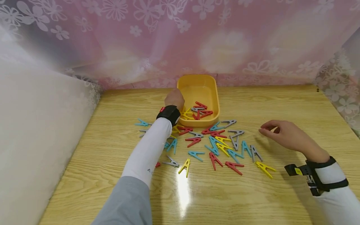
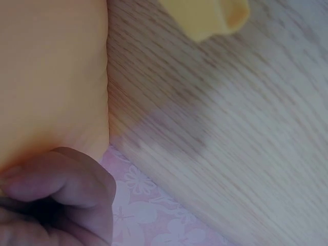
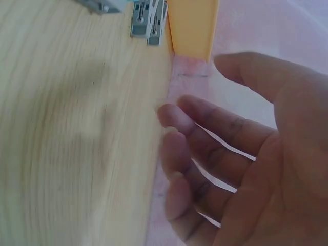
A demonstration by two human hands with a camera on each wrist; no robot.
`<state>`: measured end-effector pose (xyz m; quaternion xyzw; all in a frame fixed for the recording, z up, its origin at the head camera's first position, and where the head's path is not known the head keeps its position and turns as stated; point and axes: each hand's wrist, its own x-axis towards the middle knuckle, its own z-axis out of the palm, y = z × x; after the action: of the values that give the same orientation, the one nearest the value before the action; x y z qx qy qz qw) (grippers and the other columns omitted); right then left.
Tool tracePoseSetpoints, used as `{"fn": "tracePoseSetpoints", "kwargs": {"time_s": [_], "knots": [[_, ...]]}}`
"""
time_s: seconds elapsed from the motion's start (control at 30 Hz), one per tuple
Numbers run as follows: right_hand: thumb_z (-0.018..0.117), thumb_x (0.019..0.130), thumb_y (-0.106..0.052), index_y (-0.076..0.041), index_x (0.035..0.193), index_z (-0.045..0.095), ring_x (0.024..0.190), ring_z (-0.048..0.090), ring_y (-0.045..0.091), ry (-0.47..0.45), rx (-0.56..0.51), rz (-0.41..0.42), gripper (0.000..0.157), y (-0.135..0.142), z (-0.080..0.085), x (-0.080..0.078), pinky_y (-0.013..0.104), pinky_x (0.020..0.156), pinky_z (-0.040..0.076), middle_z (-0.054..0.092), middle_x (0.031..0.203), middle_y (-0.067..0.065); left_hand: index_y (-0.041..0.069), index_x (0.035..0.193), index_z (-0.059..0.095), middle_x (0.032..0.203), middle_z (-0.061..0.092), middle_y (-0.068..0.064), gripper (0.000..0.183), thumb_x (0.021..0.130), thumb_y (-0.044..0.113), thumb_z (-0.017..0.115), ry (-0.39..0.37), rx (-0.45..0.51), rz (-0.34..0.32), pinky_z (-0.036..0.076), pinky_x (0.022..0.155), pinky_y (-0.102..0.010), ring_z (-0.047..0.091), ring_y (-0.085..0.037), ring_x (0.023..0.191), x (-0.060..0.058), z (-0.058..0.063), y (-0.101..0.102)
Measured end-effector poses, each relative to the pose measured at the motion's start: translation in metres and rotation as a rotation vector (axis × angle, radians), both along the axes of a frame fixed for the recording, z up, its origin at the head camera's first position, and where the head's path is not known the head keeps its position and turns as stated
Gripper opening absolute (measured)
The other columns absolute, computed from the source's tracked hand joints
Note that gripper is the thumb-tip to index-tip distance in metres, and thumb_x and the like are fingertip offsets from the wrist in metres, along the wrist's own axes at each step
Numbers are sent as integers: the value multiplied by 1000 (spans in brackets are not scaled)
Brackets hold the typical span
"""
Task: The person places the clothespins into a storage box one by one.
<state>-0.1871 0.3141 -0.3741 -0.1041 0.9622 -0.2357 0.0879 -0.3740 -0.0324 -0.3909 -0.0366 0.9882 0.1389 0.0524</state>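
Observation:
A yellow plastic bin (image 1: 197,122) stands at the back of the table, with several red, yellow and grey clothespins (image 1: 206,113) in its near end. My left hand (image 1: 175,98) is at the bin's left wall, its curled fingers (image 2: 61,177) gripping the side; their tips run out of the left wrist view. To the right of the scattered clothespins, my right hand (image 1: 284,134) is held above the table, holding nothing, its fingers (image 3: 177,148) loosely bent and the thumb apart. Nearest to it lie a grey clothespin (image 1: 255,153) and a yellow clothespin (image 1: 265,169).
Many red, blue, yellow and grey clothespins (image 1: 215,157) lie loose on the wooden table (image 1: 225,200) in front of the bin, some beneath the left forearm. A pink flowered cloth (image 1: 168,40) hangs behind the table, and a white surface (image 1: 42,118) borders it on the left.

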Motion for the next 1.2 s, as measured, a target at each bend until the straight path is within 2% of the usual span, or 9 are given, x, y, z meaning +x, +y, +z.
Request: {"fn": "tracePoseSetpoints", "kwargs": {"time_s": [0.03, 0.17, 0.3, 0.47, 0.57, 0.83, 1.07, 1.2], "knots": [[56, 96, -39, -2, 111, 65, 80, 59, 21, -17, 7, 1, 40, 2, 0, 2, 37, 64, 47, 64, 100, 9, 5, 121, 58, 99, 67, -9, 29, 100, 22, 49, -19, 9, 4, 54, 73, -35, 65, -22, 86, 6, 7, 0], [60, 94, -40, -8, 101, 65, 74, 55, 15, -110, 21, 38, 33, 8, 0, 14, 31, 59, 44, 61, 88, 0, 5, 122, 58, 99, 67, -8, 29, 100, 22, 50, -15, 13, 4, 54, 72, -34, 65, -22, 84, 10, 10, 0], [66, 90, -39, -12, 96, 62, 69, 52, 11, -216, -7, 109, 28, 12, -5, 29, 27, 57, 42, 57, 82, -3, 5, 120, 58, 97, 66, -8, 28, 100, 22, 50, -7, 4, -3, 54, 71, -34, 65, -21, 82, 12, 12, 1], [71, 85, -37, -10, 94, 57, 65, 48, 8, -344, -66, 148, 32, 13, -14, 43, 25, 57, 40, 53, 77, -2, 4, 118, 58, 95, 65, -8, 28, 100, 23, 50, 1, -14, -3, 54, 72, -34, 65, -21, 82, 13, 12, 1], [74, 82, -37, -9, 92, 54, 63, 45, 9, -388, -70, 160, 36, 10, -17, 50, 26, 55, 37, 50, 75, -2, 4, 118, 58, 95, 65, -8, 28, 100, 24, 50, 3, -20, -2, 54, 73, -34, 64, -21, 82, 14, 13, 1], [79, 76, -40, -11, 86, 52, 61, 42, 11, -394, 31, 143, 41, 2, -20, 58, 26, 54, 32, 47, 72, -2, 4, 117, 58, 95, 65, -8, 27, 99, 23, 52, -4, -2, 1, 54, 73, -34, 64, -20, 82, 15, 13, 1], [74, 81, -38, -12, 89, 56, 65, 45, 8, -372, 38, 186, 33, 10, -18, 55, 26, 57, 37, 51, 76, -4, 4, 117, 60, 93, 65, -8, 27, 99, 23, 52, 0, 6, 3, 54, 72, -34, 64, -21, 80, 13, 11, 0], [71, 85, -38, -13, 92, 60, 64, 46, 4, -301, 14, 201, 28, 14, -10, 49, 25, 57, 40, 52, 75, -6, 4, 117, 60, 92, 65, -8, 28, 99, 24, 51, 0, 12, -4, 55, 71, -34, 65, -21, 79, 12, 10, -1]]}}
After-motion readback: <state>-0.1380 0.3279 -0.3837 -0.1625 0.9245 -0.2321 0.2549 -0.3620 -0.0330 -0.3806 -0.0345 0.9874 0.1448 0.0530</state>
